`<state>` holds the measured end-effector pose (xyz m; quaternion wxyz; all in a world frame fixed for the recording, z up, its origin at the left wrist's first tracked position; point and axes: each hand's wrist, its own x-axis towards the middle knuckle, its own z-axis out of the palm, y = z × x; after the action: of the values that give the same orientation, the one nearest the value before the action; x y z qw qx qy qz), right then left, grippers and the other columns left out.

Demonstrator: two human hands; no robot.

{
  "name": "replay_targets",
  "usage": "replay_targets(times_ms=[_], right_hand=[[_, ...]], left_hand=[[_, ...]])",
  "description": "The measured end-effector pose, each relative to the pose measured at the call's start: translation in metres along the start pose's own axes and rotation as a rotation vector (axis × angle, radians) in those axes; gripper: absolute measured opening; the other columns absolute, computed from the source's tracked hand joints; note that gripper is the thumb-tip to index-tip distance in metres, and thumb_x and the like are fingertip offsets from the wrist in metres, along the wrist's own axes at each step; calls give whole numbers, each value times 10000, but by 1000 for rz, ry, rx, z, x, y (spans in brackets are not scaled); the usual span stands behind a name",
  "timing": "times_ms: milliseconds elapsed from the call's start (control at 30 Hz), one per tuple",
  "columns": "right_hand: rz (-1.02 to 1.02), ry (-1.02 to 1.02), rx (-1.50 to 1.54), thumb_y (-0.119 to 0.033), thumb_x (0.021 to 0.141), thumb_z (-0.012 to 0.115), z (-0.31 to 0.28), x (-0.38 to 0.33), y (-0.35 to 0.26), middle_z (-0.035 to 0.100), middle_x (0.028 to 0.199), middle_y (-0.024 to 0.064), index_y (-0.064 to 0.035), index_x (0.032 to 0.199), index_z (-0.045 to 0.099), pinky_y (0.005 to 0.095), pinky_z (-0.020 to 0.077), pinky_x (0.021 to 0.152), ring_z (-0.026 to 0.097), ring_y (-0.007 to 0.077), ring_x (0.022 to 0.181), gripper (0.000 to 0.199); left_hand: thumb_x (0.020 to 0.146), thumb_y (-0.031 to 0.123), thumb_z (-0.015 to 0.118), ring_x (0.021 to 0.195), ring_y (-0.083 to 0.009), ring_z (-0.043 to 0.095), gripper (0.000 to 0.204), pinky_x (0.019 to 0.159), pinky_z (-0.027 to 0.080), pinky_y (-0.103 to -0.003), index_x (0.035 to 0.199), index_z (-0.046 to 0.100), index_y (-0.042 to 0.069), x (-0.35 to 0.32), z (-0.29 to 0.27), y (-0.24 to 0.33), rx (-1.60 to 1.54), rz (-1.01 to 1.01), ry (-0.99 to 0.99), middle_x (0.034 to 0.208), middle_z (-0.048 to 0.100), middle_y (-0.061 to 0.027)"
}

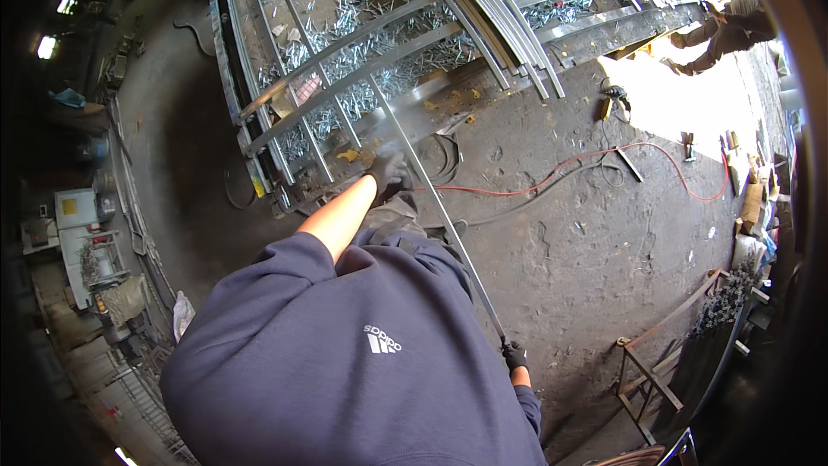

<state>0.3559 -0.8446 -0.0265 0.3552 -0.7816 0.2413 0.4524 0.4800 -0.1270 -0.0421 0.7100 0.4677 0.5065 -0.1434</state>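
Observation:
A long, thin metal bar (442, 209) runs slantwise from the edge of the worktable down along my right side. My right hand (515, 355), in a dark glove, is closed round its lower end. The bar's far end reaches the metal frame (358, 76) lying on the table. My left hand (390, 173), in a grey glove, is in front of my waist, near the table edge and left of the bar. Motion smears its fingers, so whether it holds anything does not show.
Loose metal offcuts (362, 22) and long strips (492, 0) cover the worktable (595, 45). A red hose (552, 174) and a power tool (614, 99) lie on the floor. Another person's legs (723, 33) show at far right. A metal stand (647, 371) is at lower right.

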Motion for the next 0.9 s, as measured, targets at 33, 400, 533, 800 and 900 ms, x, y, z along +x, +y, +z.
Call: replay_targets(times_ms=[33,400,533,800,900], right_hand=[[50,-3,-51,-342,882,698,7,13,-4,504,582,-42,-94,706,648,296,301,480,410,84,521,308],[-19,135,-258,-637,742,730,85,-15,-127,732,934,180,-4,1033,731,397,487,857,692,300,936,696],[1,138,-296,-644,741,729,87,-2,-117,711,827,152,-11,944,740,396,481,789,671,262,827,665],[36,40,-187,-536,807,745,84,24,-120,470,580,-28,-38,718,660,310,332,519,417,105,571,513],[65,-34,-165,-486,836,745,76,25,-124,427,581,-68,-89,694,650,292,262,496,342,75,543,432]], left_hand=[[944,458,561,761,-139,614,371,657,508,-305,1099,600,124,-6,-12,-5,89,61,-27,964,630,-7],[932,232,514,907,-294,620,196,777,479,-402,1018,601,78,0,-145,-88,1090,375,-123,949,644,-95],[967,249,526,796,-204,602,196,705,478,-342,982,604,69,6,-151,-75,911,336,-49,855,627,-40],[998,273,541,804,-87,569,233,729,481,-253,1098,615,77,-9,-168,-5,556,271,-281,914,620,-7],[1004,323,516,970,-123,606,326,858,491,-292,1171,615,59,-31,-175,32,739,555,-486,1061,648,-64]])
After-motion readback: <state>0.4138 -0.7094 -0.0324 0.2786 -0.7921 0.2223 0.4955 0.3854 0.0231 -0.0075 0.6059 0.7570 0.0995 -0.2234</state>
